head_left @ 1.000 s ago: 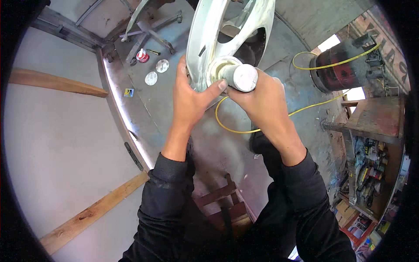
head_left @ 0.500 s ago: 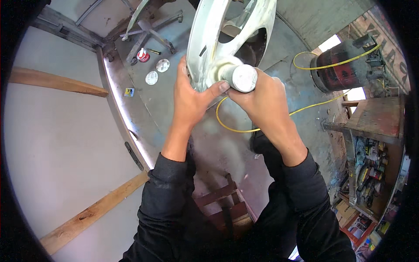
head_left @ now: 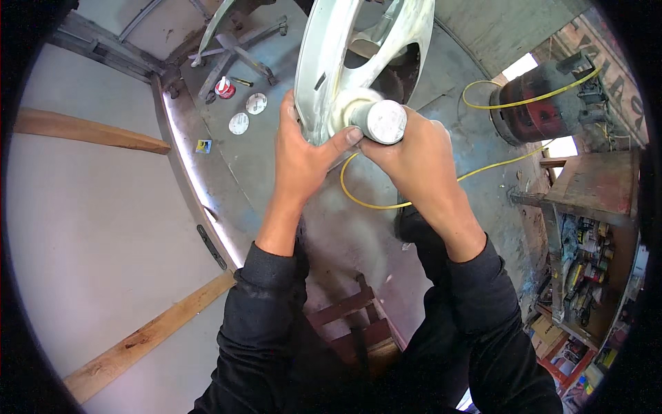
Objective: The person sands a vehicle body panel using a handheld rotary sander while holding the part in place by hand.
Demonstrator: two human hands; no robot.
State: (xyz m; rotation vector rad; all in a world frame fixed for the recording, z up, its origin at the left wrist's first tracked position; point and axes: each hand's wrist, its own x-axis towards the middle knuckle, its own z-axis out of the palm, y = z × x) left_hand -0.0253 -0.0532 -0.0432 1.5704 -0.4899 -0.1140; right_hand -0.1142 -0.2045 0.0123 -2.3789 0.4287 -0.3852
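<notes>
A pale, patchily sanded plastic vehicle panel [head_left: 324, 41], shaped like a bumper with large openings, stands upright in front of me. My left hand [head_left: 301, 141] is closed on its near left edge, fingers behind it and thumb across toward the tool. In my right hand [head_left: 417, 148] is a small round-topped sander [head_left: 386, 123]; its whitish cap faces me and its blurred round pad lies against the panel. My left thumb touches or nearly touches the sander's side and my right thumb. Most of my right fingers are hidden behind the tool.
A yellow hose [head_left: 376, 206] loops over the floor behind my right wrist to a dark red tank [head_left: 534, 103]. Round sanding discs [head_left: 238, 123] and a red-and-white can [head_left: 225, 87] lie near a wheeled stand [head_left: 234, 52]. At right stands a cluttered wooden bench [head_left: 596, 183]; low brown wood [head_left: 345, 310] sits between my legs.
</notes>
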